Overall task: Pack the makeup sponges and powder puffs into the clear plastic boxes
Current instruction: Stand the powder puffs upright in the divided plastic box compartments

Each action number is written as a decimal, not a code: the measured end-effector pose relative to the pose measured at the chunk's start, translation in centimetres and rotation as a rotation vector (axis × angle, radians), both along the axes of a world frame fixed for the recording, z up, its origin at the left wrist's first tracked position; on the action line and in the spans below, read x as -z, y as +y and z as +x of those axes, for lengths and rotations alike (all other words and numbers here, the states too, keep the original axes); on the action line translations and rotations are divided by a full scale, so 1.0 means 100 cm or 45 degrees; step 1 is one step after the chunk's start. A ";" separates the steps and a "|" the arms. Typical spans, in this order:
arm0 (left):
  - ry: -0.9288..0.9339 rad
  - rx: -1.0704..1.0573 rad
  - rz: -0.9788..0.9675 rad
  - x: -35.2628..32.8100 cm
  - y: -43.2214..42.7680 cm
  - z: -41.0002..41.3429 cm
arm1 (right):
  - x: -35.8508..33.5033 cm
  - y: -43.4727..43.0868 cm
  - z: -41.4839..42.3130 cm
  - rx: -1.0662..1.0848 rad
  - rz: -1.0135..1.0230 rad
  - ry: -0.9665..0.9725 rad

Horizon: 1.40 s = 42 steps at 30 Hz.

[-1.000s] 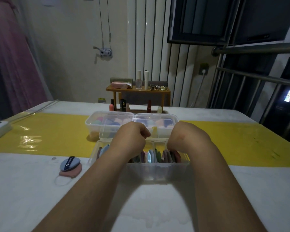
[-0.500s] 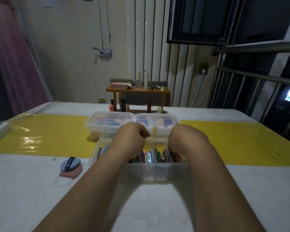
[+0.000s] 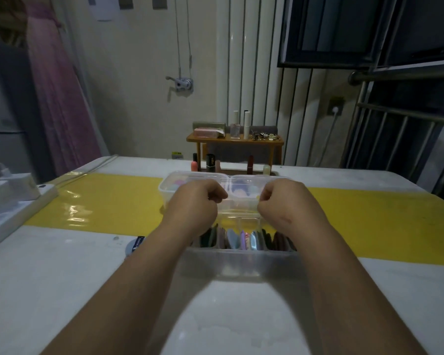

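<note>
A clear plastic box [image 3: 241, 262] stands in front of me, packed with several powder puffs [image 3: 237, 239] set on edge in dark, pink and pale blue. My left hand [image 3: 195, 203] and my right hand [image 3: 285, 201] are curled over its far side, and each pinches an end of a clear lid [image 3: 239, 207] held above the box. Behind it stand two clear boxes with lids on, the left one [image 3: 169, 185] and the right one [image 3: 251, 179], both holding pastel sponges. A grey-blue puff [image 3: 133, 248] lies on the table to the left, partly hidden by my left forearm.
The white table has a yellow strip [image 3: 108, 201] across it. A white power strip and a white device [image 3: 18, 198] sit at the left edge. Lipsticks and small bottles [image 3: 210, 162] stand behind the boxes, under a small wooden shelf [image 3: 235, 142] that carries cosmetics. Metal bars [image 3: 400, 119] rise at the right.
Both hands have lifted a little from the far side of the near box, and the clear lid now shows between them. The camera has tilted slightly.
</note>
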<state>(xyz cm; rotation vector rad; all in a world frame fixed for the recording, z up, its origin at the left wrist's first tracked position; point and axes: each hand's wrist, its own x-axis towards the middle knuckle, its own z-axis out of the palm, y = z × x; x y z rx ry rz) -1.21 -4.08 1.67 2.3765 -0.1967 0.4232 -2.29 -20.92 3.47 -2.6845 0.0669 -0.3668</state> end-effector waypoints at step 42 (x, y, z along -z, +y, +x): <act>-0.324 -0.370 0.012 -0.001 0.066 -0.005 | 0.030 0.033 0.008 -0.380 0.328 -0.178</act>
